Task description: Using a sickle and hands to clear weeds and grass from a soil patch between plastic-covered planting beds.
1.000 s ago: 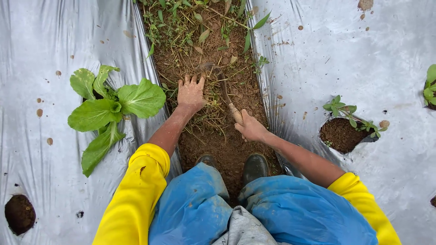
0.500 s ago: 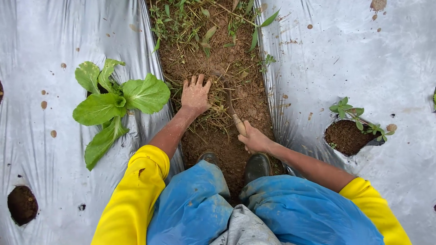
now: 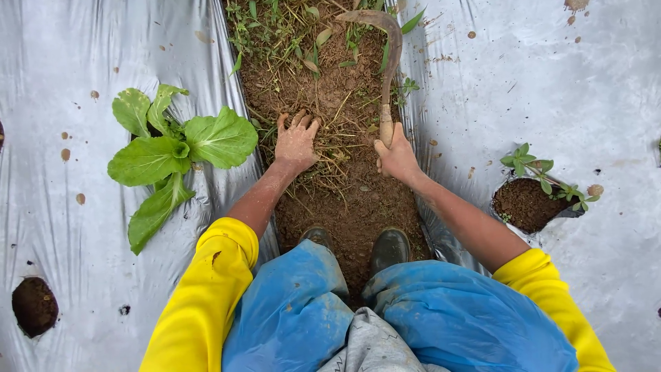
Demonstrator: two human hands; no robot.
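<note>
1. Closest in are the person's knees in blue trousers [image 3: 413, 317] and two dark boots [image 3: 389, 248]. The boots stand on the dirt path [image 3: 358, 207], so the person is squatting low to reach the ground.

2. The path is a strip of brown soil. It runs between two sheets of silver plastic [image 3: 62, 69], one on each side. The plastic covers the beds, so only the path is bare.

3. The left hand [image 3: 296, 141] lies flat on the soil near the path's left edge. Its fingers are spread wide and press into a clump of dry grass [image 3: 330, 155]. It holds nothing tight; it looks like it is raking or grabbing at the loose stems.

4. The right hand [image 3: 398, 158] is closed around the handle of a curved sickle [image 3: 385, 62], near the path's right edge. The handle points away from the person and the rusty blade hooks over at the far end of the path, above the green weeds [image 3: 275, 21]. Held this way, the blade can reach the weeds.

5. On the left sheet a big leafy green plant [image 3: 175, 148] grows out of a hole in the plastic. On the right sheet a small seedling [image 3: 540, 169] sits at the edge of a round soil hole [image 3: 523, 203]. The holes let plants grow through.
</note>
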